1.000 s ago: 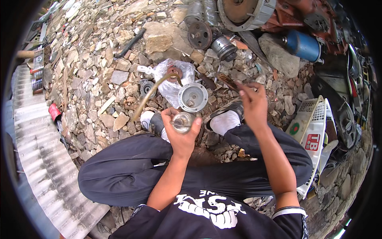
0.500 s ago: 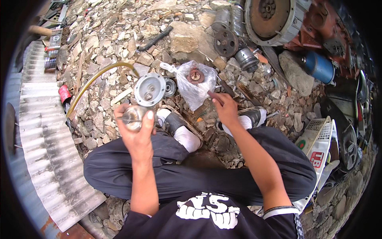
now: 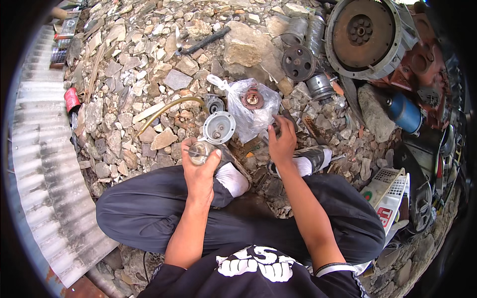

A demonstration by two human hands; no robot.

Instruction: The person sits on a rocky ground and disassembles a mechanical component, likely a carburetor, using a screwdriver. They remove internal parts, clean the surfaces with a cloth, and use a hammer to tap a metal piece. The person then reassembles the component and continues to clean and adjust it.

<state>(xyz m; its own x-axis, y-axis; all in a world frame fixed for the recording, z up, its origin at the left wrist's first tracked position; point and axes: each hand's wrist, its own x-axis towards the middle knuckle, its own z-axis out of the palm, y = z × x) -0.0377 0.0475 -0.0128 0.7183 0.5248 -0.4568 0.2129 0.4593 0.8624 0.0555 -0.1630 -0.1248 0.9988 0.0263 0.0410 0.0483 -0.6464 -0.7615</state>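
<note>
My left hand (image 3: 198, 171) is closed around a round, glass-like cup (image 3: 199, 153) with a thin rod across it. Just beyond the cup, and moving with it, is a pale metal flanged disc (image 3: 219, 127) with holes round its rim. A yellowish hose (image 3: 166, 108) arcs out to the left beside the disc. My right hand (image 3: 282, 141) has its fingers curled at the near right edge of a clear plastic bag (image 3: 243, 116). Something small and dark shows between those fingers, too hidden to name. On the bag lies a rusty round part (image 3: 252, 99).
Stones cover the ground. A grey ringed part (image 3: 214, 104) sits behind the disc. Further right are a pulley (image 3: 298, 63), a piston-like cylinder (image 3: 320, 87), a large flywheel housing (image 3: 364, 35) and a blue canister (image 3: 403, 113). Corrugated sheeting (image 3: 44, 164) runs along the left.
My left hand has brought the cup, disc and hose to the right, closer to the bag. My right hand's fingers have curled further in. The whole view has shifted slightly.
</note>
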